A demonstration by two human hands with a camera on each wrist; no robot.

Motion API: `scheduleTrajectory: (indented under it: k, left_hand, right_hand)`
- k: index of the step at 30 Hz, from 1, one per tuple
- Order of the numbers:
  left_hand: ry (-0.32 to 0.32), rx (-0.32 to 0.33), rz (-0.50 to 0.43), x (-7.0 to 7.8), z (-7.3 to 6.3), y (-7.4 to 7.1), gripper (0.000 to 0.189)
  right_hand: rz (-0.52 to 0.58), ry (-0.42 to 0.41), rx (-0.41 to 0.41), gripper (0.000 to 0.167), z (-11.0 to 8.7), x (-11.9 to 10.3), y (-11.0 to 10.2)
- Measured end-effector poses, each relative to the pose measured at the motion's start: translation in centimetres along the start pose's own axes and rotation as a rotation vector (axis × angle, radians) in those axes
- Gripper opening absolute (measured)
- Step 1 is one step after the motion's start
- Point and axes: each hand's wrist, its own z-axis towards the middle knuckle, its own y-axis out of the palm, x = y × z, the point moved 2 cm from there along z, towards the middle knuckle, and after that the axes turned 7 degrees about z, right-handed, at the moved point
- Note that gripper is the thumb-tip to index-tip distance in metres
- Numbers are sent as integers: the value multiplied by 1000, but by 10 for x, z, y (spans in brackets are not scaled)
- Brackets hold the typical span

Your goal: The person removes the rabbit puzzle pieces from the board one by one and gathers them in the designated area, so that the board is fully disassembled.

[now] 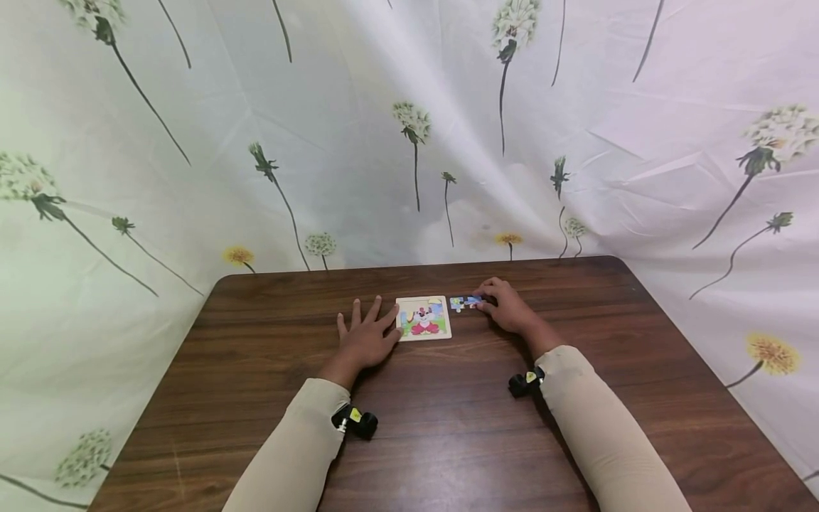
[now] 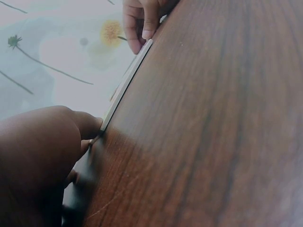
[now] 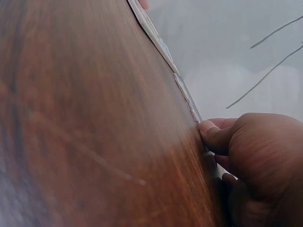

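A small jigsaw puzzle in a pale tray (image 1: 424, 339) lies on the table, showing a cartoon animal in red. My left hand (image 1: 367, 341) rests beside it with fingers spread and the thumb at the tray's left edge. To the right of the tray lie loose puzzle pieces; one blue and green piece (image 1: 456, 304) is nearest to it. My right hand (image 1: 508, 307) pinches another blue puzzle piece (image 1: 473, 301) between thumb and forefinger, low at the tabletop. In the right wrist view the thumb (image 3: 214, 135) meets that piece's edge.
The dark wooden table (image 1: 441, 441) reaches to a hanging cloth (image 1: 358, 163) printed with dandelions, just behind the tray. A strapped black camera sits on each wrist, such as the left wrist camera (image 1: 365, 424).
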Motion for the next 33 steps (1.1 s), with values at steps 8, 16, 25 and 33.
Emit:
scheduleTrajectory:
  k: [8, 16, 25, 33]
  left_hand:
    - [-4, -10, 1, 0, 0, 0, 65]
    - [-2, 6, -3, 1, 0, -3, 64]
    - [-3, -1, 1, 1, -2, -4, 65]
    - [1, 2, -8, 2, -2, -4, 65]
  right_hand:
    - [-1, 17, 13, 28, -1, 0, 1]
    - [10, -2, 33, 28, 0, -2, -1]
    - [44, 47, 12, 33, 0, -3, -3]
    - [101, 36, 44, 33, 5, -5, -2]
